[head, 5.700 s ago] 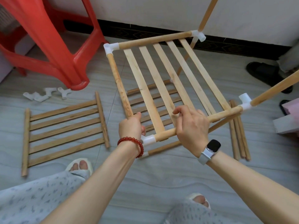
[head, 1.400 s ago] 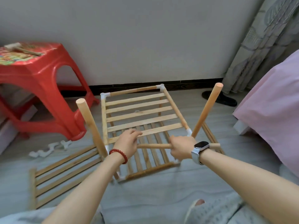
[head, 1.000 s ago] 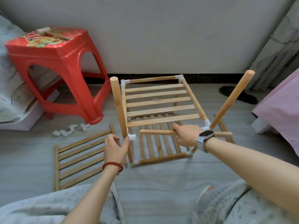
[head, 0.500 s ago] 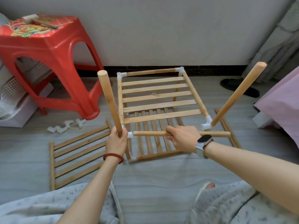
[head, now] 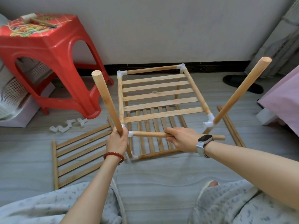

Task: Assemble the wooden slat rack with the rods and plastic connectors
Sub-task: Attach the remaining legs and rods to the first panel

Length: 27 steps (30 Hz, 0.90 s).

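Grey floor, left hand gripping upright rod, right hand wrapped round horizontal rod

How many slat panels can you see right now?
3: one on the raised frame, one on the floor under it, one loose on the floor at left. None seems hidden.
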Each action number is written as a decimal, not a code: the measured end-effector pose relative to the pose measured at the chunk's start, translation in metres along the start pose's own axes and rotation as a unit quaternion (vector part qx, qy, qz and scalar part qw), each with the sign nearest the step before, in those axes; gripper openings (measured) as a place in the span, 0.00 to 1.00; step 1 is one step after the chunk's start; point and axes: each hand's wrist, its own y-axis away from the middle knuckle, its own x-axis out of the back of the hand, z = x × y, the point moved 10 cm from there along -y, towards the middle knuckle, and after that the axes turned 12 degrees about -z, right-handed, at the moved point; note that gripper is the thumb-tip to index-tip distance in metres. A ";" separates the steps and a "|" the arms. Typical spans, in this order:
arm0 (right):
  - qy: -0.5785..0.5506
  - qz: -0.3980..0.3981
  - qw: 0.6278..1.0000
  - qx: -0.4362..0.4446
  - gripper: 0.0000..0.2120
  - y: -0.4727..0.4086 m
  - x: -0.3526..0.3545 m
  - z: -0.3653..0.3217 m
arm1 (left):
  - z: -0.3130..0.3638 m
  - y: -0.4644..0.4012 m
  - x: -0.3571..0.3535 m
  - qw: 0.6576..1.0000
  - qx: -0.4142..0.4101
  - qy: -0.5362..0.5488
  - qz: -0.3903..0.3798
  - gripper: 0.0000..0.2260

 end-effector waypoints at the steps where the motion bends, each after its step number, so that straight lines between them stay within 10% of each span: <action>1: -0.006 -0.003 1.000 0.002 0.09 -0.001 -0.001 -0.001 | -0.001 -0.001 0.000 1.000 0.007 0.005 -0.002 0.13; 17: 0.101 0.084 0.989 0.062 0.13 -0.016 0.021 -0.015 | -0.027 -0.018 -0.018 0.983 0.072 0.165 -0.028 0.13; 27: -0.071 -0.079 0.992 0.072 0.11 -0.043 0.016 -0.017 | -0.031 -0.027 -0.021 0.985 0.050 0.146 -0.080 0.13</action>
